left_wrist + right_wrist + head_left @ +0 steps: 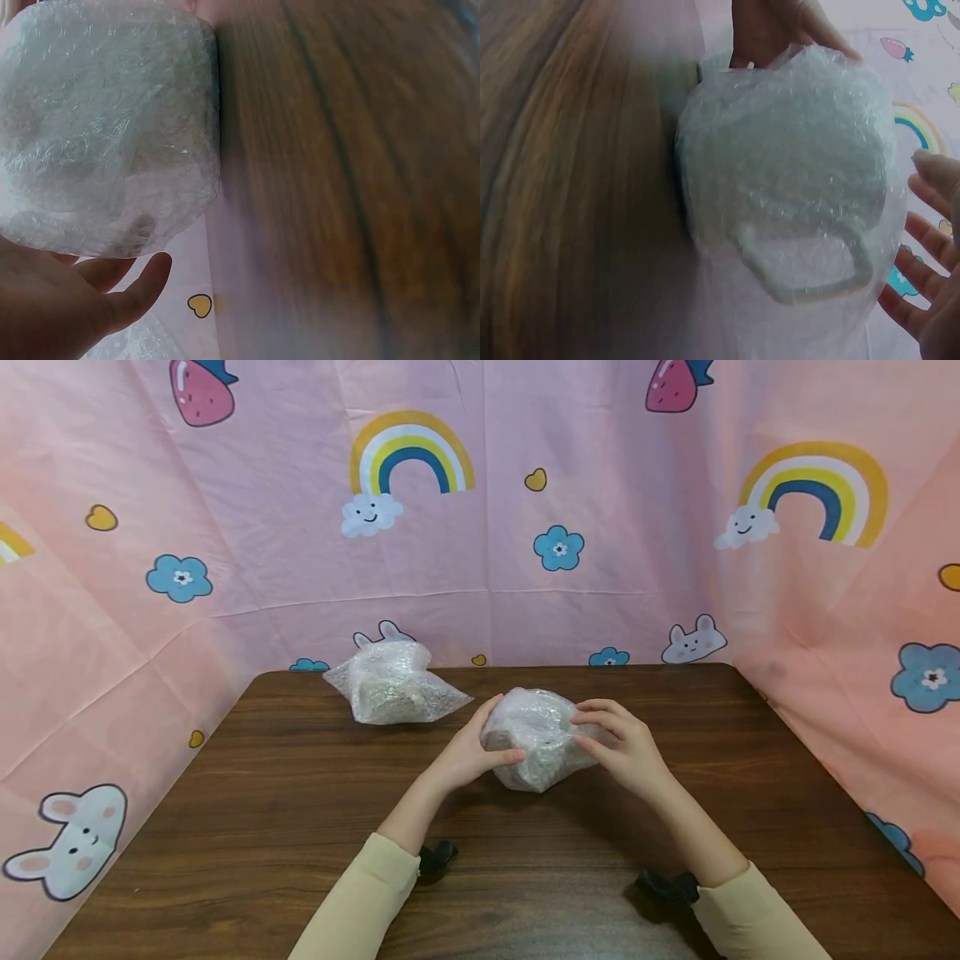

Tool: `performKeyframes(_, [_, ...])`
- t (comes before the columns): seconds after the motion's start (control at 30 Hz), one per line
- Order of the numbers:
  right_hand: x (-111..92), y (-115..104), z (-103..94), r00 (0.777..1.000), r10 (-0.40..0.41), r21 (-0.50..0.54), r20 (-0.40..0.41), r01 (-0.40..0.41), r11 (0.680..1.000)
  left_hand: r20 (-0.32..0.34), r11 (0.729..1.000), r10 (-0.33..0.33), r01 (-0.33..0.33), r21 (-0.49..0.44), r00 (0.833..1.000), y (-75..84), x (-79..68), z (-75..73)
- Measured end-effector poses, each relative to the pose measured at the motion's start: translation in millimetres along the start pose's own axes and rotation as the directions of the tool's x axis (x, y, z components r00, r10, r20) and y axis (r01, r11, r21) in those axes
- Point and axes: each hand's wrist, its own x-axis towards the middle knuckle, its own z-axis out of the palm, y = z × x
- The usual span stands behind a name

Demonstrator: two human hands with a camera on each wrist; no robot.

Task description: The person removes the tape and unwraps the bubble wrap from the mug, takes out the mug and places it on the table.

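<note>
A mug wrapped in bubble wrap [534, 745] is at the middle of the table, between both hands. Through the film, its square-cornered handle [810, 289] shows in the right wrist view. My left hand [474, 752] holds the bundle from the left, thumb across the near side and fingers around the far side. On the other side, my right hand [626, 745] has its fingers spread and lightly bent, with the fingertips right at the loose wrap.
Another bubble-wrapped bundle [397, 687] lies near the back left of the brown wooden table [300, 827]. A pink patterned cloth [480, 560] hangs behind the table and along both sides. Black wrist mounts [667, 887] sit below each hand.
</note>
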Motion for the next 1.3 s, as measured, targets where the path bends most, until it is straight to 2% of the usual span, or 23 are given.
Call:
performKeyframes(0.4, [7.1,-8.4,3.2,0.996,0.075,-0.115,0.056,-0.068,0.991,0.005,1.0,-0.003,0.003,0.026,1.0,0.5,1.4,0.4])
performKeyframes(0.6, [9.6,-14.7,3.9,0.992,0.107,-0.128,0.062,-0.099,0.987,0.01,1.0,0.011,-0.011,0.028,1.0,-0.2,2.1,0.7])
performKeyframes(0.87, [10.4,-15.1,8.7,0.987,0.14,-0.113,0.078,-0.131,0.985,0.018,0.991,0.134,-0.134,-0.017,0.991,-0.2,1.4,-1.5])
performKeyframes(1.03, [10.7,-17.8,10.6,0.976,0.201,-0.115,0.09,-0.19,0.975,0.034,0.986,0.166,-0.166,0.001,0.986,0.1,2.2,-2.5])
performKeyframes(1.13, [10.8,-20.1,11.6,0.973,0.205,-0.146,0.11,-0.188,0.971,0.039,0.988,0.155,-0.155,0.004,0.987,-0.1,3.1,-2.3])
performKeyframes(1.3, [11.1,-23.9,13.2,0.977,0.166,-0.205,0.136,-0.137,0.969,0.041,0.991,0.133,-0.133,0.001,0.99,-1.5,4.0,-2.1])
